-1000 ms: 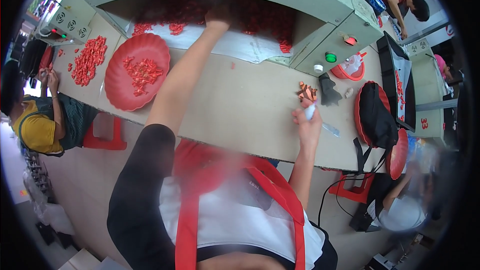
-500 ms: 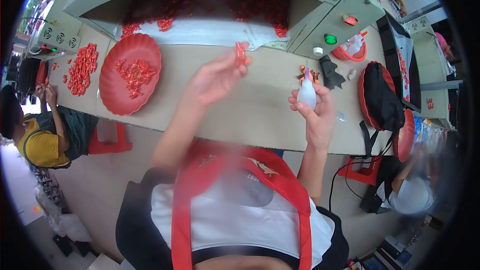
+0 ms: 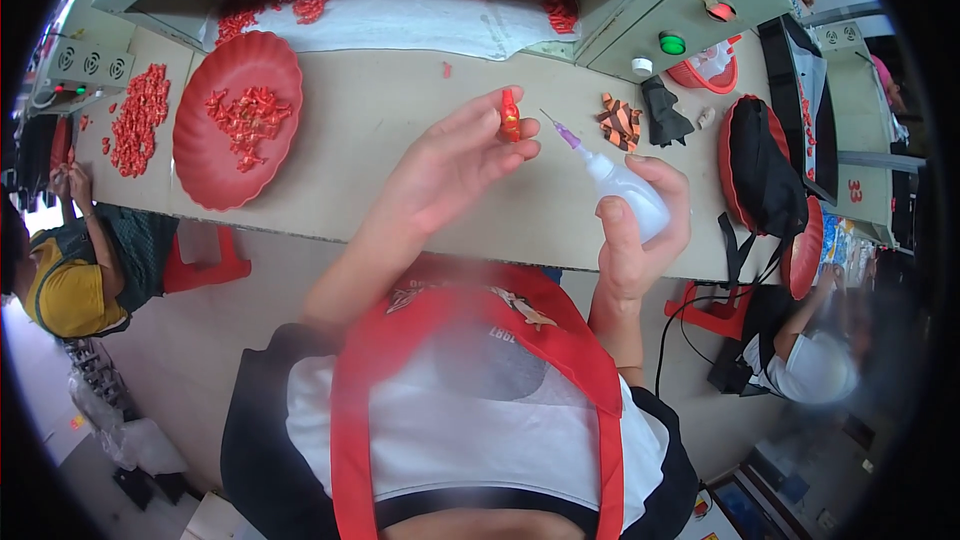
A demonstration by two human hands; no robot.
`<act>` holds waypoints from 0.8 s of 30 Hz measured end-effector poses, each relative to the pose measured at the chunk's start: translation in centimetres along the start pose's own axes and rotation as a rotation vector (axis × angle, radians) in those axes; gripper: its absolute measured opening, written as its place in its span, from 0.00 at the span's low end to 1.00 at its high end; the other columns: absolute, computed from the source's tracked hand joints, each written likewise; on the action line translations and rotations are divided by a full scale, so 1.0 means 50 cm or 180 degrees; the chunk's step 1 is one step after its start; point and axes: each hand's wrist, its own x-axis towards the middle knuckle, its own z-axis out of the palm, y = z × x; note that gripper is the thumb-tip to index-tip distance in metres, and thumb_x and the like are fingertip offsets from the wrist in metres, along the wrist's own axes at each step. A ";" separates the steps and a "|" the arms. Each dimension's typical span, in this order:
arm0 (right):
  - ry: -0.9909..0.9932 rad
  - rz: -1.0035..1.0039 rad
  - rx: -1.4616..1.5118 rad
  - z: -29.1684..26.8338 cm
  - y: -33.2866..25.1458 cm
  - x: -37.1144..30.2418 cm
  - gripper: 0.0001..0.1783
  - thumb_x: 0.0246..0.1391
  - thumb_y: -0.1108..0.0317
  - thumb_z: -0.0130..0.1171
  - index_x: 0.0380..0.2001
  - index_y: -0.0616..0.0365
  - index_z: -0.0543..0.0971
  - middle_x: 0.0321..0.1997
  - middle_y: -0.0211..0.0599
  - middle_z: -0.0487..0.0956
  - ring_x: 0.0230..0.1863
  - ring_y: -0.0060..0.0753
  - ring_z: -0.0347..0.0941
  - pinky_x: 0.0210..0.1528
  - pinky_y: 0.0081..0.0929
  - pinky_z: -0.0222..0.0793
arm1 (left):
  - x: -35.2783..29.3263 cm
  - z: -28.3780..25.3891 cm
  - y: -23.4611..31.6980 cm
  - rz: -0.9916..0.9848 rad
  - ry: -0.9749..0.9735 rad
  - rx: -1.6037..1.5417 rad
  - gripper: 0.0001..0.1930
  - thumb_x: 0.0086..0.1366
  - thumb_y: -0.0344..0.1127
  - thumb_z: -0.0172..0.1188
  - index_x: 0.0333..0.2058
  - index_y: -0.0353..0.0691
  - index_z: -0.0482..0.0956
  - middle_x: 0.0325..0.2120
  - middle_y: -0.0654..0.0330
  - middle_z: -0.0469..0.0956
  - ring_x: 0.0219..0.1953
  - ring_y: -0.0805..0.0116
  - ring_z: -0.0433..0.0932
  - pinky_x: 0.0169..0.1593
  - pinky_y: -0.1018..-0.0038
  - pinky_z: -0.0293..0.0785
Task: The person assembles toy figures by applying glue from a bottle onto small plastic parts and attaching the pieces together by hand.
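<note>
Pinched between the thumb and fingers of my left hand (image 3: 455, 165) is a small red piece with yellow marks (image 3: 510, 116). My right hand (image 3: 645, 230) wraps round a white squeeze bottle (image 3: 632, 196). The bottle's purple needle tip (image 3: 567, 135) tilts up and left toward the red piece, a short gap away from it. Both hands are raised over the pale worktable (image 3: 400, 110). To the left, a red scalloped dish (image 3: 205, 175) holds a heap of similar small red pieces (image 3: 250, 125).
Ahead, a pale green machine (image 3: 640, 15) holds many red pieces on white sheeting (image 3: 400, 30). Right of my hands lie orange-and-brown scraps (image 3: 620, 122), black cloth (image 3: 665, 112), a red basket (image 3: 715, 75) and a black bag (image 3: 765, 180). Co-workers sit at left (image 3: 75, 280) and right (image 3: 810, 365).
The bottle has swung from upright to leaning left, its tip now close to my left hand. The left hand has shifted slightly right with the red piece. The whole view has shifted a little.
</note>
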 end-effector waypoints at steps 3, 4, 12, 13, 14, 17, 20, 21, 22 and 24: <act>-0.0023 0.0084 -0.0001 -0.005 0.003 0.000 0.21 0.40 0.72 0.65 0.40 0.64 0.71 0.36 0.36 0.74 0.33 0.21 0.70 0.35 0.17 0.66 | -0.005 -0.014 0.001 0.0188 -0.0045 0.0504 0.18 0.66 0.34 0.48 0.52 0.32 0.65 0.40 0.51 0.74 0.40 0.63 0.78 0.41 0.77 0.79; -0.0002 0.0087 -0.0021 -0.004 0.001 0.000 0.21 0.40 0.72 0.65 0.40 0.64 0.71 0.35 0.36 0.74 0.33 0.21 0.70 0.35 0.17 0.66 | -0.008 -0.017 0.006 0.0198 -0.0169 0.0602 0.19 0.65 0.34 0.49 0.53 0.32 0.65 0.41 0.51 0.74 0.40 0.64 0.78 0.40 0.78 0.78; -0.0008 -0.0281 -0.0529 0.002 -0.013 -0.010 0.22 0.40 0.67 0.65 0.40 0.64 0.72 0.38 0.38 0.71 0.31 0.24 0.69 0.33 0.18 0.65 | -0.018 0.001 0.006 0.0525 -0.0079 0.1570 0.19 0.62 0.31 0.54 0.51 0.33 0.68 0.35 0.56 0.77 0.32 0.72 0.77 0.38 0.79 0.73; -0.0112 -0.0397 -0.0665 0.000 -0.013 -0.011 0.22 0.40 0.67 0.65 0.40 0.65 0.72 0.38 0.39 0.72 0.32 0.24 0.69 0.34 0.18 0.65 | -0.023 0.012 0.007 0.0526 0.0142 0.1686 0.18 0.62 0.31 0.53 0.51 0.34 0.69 0.36 0.56 0.77 0.31 0.71 0.77 0.37 0.79 0.74; -0.0224 -0.0513 -0.0799 -0.001 -0.013 -0.012 0.22 0.40 0.68 0.65 0.40 0.65 0.72 0.38 0.39 0.72 0.33 0.25 0.69 0.35 0.18 0.65 | -0.028 0.020 0.007 0.0532 0.0368 0.1798 0.18 0.62 0.30 0.53 0.51 0.35 0.69 0.36 0.56 0.77 0.30 0.70 0.78 0.36 0.79 0.74; -0.0309 -0.0960 -0.1097 0.006 -0.018 -0.010 0.21 0.41 0.69 0.64 0.39 0.66 0.73 0.37 0.41 0.74 0.32 0.26 0.70 0.34 0.19 0.65 | -0.027 0.030 -0.002 0.0850 0.0437 0.1793 0.18 0.63 0.28 0.50 0.52 0.33 0.67 0.38 0.52 0.76 0.31 0.69 0.79 0.33 0.83 0.77; -0.0536 -0.0919 -0.1175 0.009 -0.025 -0.010 0.19 0.41 0.70 0.63 0.38 0.68 0.74 0.34 0.43 0.76 0.31 0.27 0.71 0.33 0.19 0.66 | -0.030 0.026 -0.001 0.0870 0.0347 0.1688 0.18 0.64 0.29 0.50 0.52 0.32 0.67 0.38 0.51 0.76 0.32 0.68 0.80 0.34 0.82 0.77; -0.0531 -0.0921 -0.1173 0.014 -0.024 -0.006 0.19 0.41 0.70 0.63 0.38 0.68 0.74 0.34 0.43 0.76 0.31 0.27 0.71 0.33 0.19 0.66 | -0.031 0.026 0.000 0.0870 0.0344 0.1693 0.18 0.64 0.29 0.50 0.52 0.32 0.67 0.38 0.51 0.76 0.32 0.68 0.80 0.34 0.82 0.77; -0.0425 -0.1147 -0.1097 0.022 -0.021 0.002 0.18 0.35 0.75 0.63 0.35 0.66 0.75 0.28 0.41 0.76 0.24 0.28 0.70 0.26 0.19 0.64 | -0.032 0.027 0.001 0.0854 0.0348 0.1681 0.18 0.64 0.29 0.49 0.52 0.32 0.67 0.39 0.51 0.76 0.32 0.68 0.80 0.34 0.82 0.77; -0.0314 -0.1366 -0.1026 0.030 -0.017 0.009 0.18 0.28 0.79 0.63 0.31 0.65 0.76 0.21 0.40 0.76 0.17 0.28 0.69 0.19 0.19 0.62 | -0.035 0.029 0.003 0.0829 0.0351 0.1666 0.18 0.64 0.30 0.49 0.52 0.31 0.67 0.39 0.51 0.76 0.32 0.68 0.80 0.34 0.82 0.77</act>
